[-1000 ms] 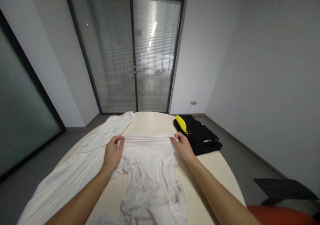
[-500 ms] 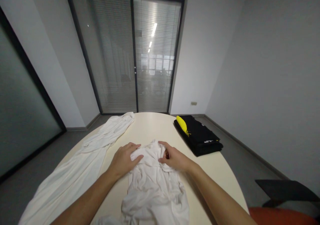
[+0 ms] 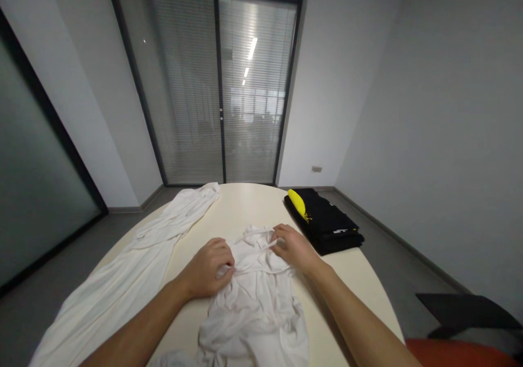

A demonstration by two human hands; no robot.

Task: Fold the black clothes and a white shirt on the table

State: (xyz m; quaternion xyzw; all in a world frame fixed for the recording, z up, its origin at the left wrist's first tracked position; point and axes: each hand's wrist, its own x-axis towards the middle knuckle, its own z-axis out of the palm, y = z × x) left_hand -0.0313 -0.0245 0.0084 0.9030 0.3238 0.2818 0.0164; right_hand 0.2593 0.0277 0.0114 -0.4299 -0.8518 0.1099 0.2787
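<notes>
Beige table (image 3: 245, 206): both hands pinch crumpled white garment (image 3: 255, 296), seemingly; black folded clothes (image 3: 324, 222) beside.

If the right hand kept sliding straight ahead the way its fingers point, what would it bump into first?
The right hand points up-left over the crumpled white cloth garment; past it lies bare cream round table. Depth is uncertain.

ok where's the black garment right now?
In the head view the black garment lies folded on the table's far right edge, just beyond the right hand, apart from it, with a yellow patch on its far end.
</notes>
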